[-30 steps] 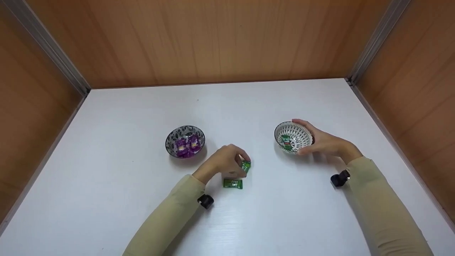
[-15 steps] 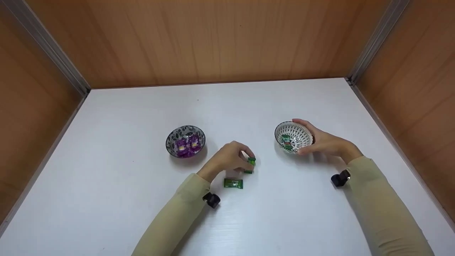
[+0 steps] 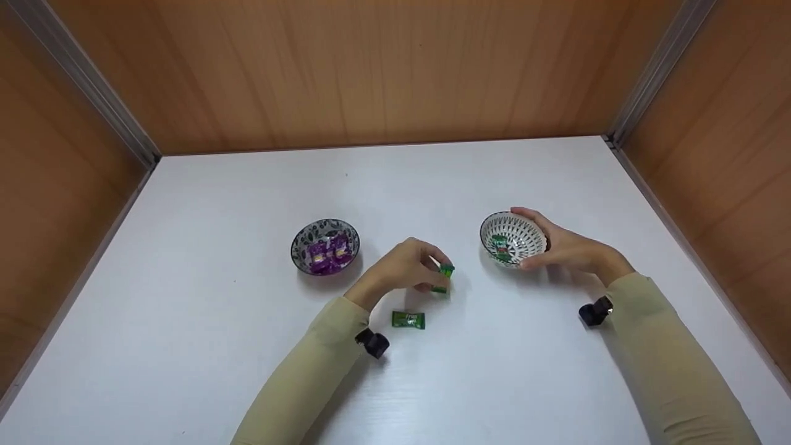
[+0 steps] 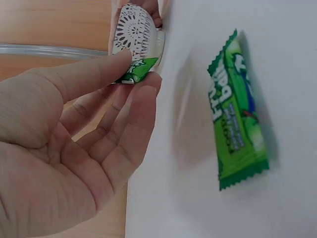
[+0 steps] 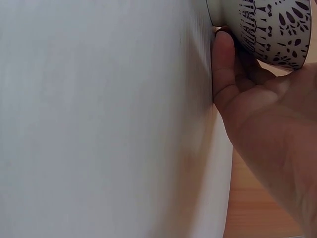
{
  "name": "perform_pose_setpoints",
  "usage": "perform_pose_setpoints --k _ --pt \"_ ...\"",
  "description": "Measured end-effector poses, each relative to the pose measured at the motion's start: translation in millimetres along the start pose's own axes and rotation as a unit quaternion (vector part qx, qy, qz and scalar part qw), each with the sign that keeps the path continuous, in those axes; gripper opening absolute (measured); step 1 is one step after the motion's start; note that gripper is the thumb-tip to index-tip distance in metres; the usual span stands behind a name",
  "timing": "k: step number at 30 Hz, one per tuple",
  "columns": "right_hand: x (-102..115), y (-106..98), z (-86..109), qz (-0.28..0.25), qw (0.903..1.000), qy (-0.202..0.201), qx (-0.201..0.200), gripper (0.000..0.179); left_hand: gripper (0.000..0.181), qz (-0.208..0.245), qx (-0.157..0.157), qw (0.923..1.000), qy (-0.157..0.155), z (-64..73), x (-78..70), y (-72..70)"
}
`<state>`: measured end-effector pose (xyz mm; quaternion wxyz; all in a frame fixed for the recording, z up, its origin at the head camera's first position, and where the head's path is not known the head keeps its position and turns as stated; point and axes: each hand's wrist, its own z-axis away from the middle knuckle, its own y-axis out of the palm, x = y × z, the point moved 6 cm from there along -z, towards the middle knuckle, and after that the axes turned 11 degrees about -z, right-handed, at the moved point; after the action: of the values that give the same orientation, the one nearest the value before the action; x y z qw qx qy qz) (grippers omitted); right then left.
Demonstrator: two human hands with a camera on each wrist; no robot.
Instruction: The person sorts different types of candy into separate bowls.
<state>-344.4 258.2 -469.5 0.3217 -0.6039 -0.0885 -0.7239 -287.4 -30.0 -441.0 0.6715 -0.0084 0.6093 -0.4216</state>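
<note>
My left hand (image 3: 408,266) pinches a green wrapped sweet (image 3: 446,271) between thumb and fingertips, left and near of the patterned bowl (image 3: 526,232) that my right hand (image 3: 571,249) grips around its right side. I'd best pinch lightly and steady the bowl. White lettering on the loose sweet (image 4: 240,121) nearer me isn't surely readable.

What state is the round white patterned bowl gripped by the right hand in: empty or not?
Not empty: in the head view, at least one green, shiny-wrapped candy lies inside the bowl.
</note>
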Motion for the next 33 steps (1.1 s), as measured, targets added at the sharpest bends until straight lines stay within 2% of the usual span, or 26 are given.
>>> perform_pose_setpoints --k 6,11,21,24,28,30,33 --pt "-2 -2 1.2 -0.005 1.0000 -0.001 -0.006 0.112 0.026 0.035 -0.006 0.9988 0.034 -2.4 -13.4 1.4" --pt "-2 1 -1.0 -0.005 1.0000 -0.006 0.000 0.111 0.024 0.099 -0.020 0.9931 0.059 -6.8 -27.0 10.9" --pt "0 -2 1.1 -0.026 0.9994 -0.015 0.014 0.110 0.023 0.188 -0.047 0.9798 0.049 -25.9 -46.1 26.1" --pt "0 -2 2.4 -0.031 0.9993 -0.011 0.018 0.110 0.022 0.174 -0.070 0.9805 0.059 -34.1 -54.3 29.7" --pt "-1 0 1.5 -0.030 0.9993 -0.005 0.023 0.109 0.022 0.137 -0.126 0.9797 0.074 -45.9 -64.8 31.0" --pt "-1 2 0.2 -0.028 0.9993 -0.002 0.026 0.109 0.022 0.125 -0.145 0.9788 0.071 -51.7 -68.9 31.3" --pt "0 3 -1.4 -0.026 0.9993 -0.003 0.027 0.108 0.022 0.121 -0.154 0.9792 0.054 -61.0 -74.1 33.1"
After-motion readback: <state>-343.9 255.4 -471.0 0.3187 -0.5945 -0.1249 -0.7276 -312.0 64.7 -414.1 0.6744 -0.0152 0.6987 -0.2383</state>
